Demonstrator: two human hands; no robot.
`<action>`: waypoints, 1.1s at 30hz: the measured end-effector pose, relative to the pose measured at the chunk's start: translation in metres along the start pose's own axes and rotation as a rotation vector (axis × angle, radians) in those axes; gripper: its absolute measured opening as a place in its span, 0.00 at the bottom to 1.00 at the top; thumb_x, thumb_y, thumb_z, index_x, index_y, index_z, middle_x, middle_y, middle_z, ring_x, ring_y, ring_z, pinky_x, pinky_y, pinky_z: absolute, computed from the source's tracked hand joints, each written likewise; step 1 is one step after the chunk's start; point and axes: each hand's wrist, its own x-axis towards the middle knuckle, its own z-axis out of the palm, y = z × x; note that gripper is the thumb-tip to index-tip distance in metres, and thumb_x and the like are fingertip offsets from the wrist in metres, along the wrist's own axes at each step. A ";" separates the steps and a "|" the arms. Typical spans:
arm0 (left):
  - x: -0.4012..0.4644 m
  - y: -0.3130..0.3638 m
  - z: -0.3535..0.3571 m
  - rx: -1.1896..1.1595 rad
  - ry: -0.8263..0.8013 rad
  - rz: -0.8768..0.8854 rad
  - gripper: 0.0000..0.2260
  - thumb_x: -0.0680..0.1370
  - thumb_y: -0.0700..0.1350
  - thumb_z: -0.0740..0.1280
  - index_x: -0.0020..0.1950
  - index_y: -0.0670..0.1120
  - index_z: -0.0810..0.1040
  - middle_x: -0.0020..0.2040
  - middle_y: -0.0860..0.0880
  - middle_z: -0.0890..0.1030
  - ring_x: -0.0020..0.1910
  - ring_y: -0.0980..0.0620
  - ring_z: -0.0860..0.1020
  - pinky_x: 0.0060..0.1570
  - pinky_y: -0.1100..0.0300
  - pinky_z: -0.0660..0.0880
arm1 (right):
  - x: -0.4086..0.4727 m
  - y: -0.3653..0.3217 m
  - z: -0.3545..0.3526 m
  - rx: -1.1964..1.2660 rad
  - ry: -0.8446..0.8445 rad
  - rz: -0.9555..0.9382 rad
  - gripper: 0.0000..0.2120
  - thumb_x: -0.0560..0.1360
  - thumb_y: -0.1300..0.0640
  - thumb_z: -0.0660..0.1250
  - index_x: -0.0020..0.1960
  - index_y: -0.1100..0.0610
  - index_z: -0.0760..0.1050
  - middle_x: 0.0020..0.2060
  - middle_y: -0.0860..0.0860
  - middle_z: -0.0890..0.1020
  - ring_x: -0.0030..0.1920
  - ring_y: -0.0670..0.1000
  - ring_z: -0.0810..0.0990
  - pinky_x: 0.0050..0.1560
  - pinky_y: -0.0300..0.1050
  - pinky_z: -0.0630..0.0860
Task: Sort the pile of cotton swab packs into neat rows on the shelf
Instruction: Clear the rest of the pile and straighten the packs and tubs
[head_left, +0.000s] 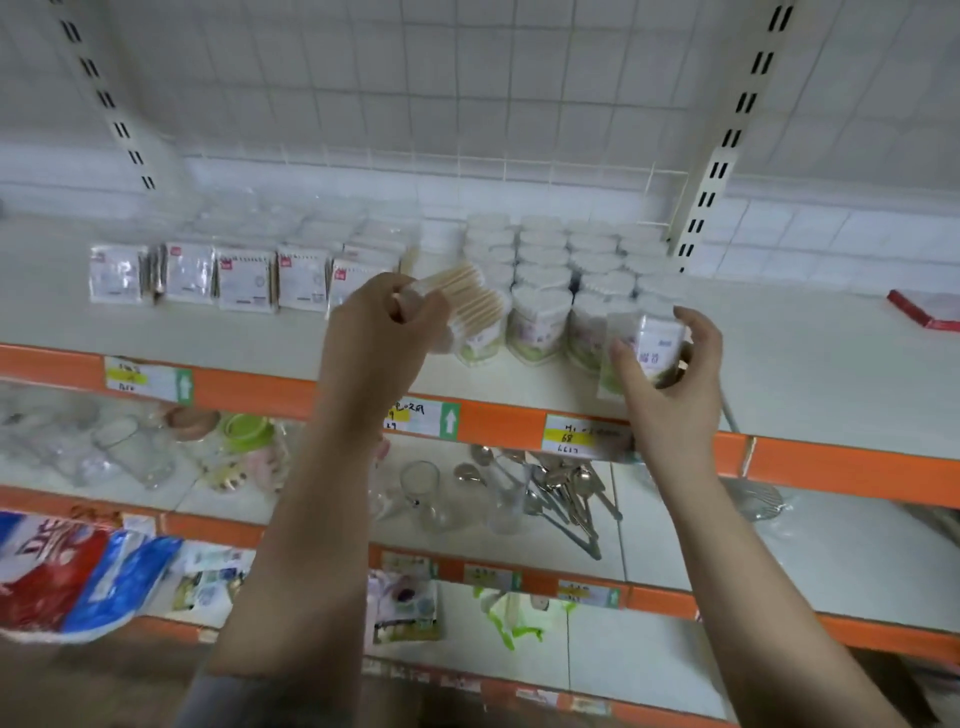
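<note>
The left hand (387, 322) is curled around a clear flat pack of wooden-stick cotton swabs (460, 301), gripping one end while the rest juts out past the fingers. The pack's long axis slants up and to the right, away from the hand, and the sticks inside run the same way. The right hand (670, 358) wraps thumb and fingers around a clear round tub of cotton swabs with a white and green label (647, 345), held upright just above the front of the white shelf with an orange edge (519, 423). Between the hands, upright rows of similar tubs (545, 280) stand. Left of the left hand, flat white sachet packs (244, 278) stand in a row.
</note>
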 end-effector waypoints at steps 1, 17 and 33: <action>-0.001 0.003 0.001 0.000 0.002 0.002 0.06 0.74 0.48 0.64 0.46 0.48 0.78 0.32 0.55 0.80 0.25 0.63 0.71 0.23 0.71 0.65 | 0.002 0.002 -0.002 -0.007 0.014 -0.016 0.23 0.71 0.53 0.72 0.60 0.44 0.64 0.45 0.41 0.74 0.42 0.46 0.76 0.43 0.39 0.72; 0.006 0.017 0.021 0.041 -0.065 0.045 0.05 0.75 0.49 0.64 0.45 0.50 0.78 0.31 0.54 0.76 0.26 0.62 0.71 0.24 0.71 0.64 | 0.009 0.030 -0.013 -0.147 0.056 0.006 0.25 0.68 0.59 0.73 0.62 0.56 0.68 0.55 0.45 0.72 0.55 0.48 0.74 0.51 0.38 0.68; -0.002 0.016 0.013 0.127 -0.213 -0.045 0.09 0.75 0.51 0.61 0.44 0.48 0.77 0.35 0.54 0.77 0.32 0.56 0.72 0.31 0.61 0.65 | -0.007 0.007 0.018 -0.323 -0.210 -0.462 0.32 0.66 0.60 0.76 0.67 0.59 0.68 0.67 0.54 0.72 0.72 0.49 0.59 0.73 0.59 0.57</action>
